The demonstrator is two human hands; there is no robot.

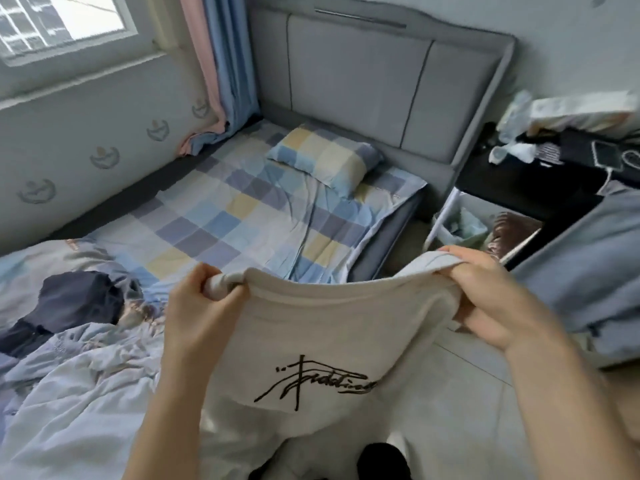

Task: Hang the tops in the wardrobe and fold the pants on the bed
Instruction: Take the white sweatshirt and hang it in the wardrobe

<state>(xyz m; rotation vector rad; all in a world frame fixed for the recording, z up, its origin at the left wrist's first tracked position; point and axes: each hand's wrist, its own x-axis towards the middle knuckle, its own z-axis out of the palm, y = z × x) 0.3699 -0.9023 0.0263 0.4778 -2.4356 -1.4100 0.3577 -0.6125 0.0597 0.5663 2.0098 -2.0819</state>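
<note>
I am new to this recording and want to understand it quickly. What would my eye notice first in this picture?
First comes the white T-shirt with a black scrawled print, held up in the foreground by the left hand and the right hand, which grip its top edge. Behind it lies the bed with a checked sheet, and a matching pillow by the grey headboard. A dark garment lies on the rumpled bedding at left.

Two hands are seen, the left hand (pixel 204 306) and the right hand (pixel 491 299). One white T-shirt (pixel 329 341) with black script is counted. One checked pillow (pixel 325 157) is seen on one bed (pixel 225 216). One dark garment (pixel 76 303) is counted on the crumpled quilt (pixel 86 393). One window (pixel 62 19) and one pink-and-blue curtain (pixel 218 64) are seen.
</note>
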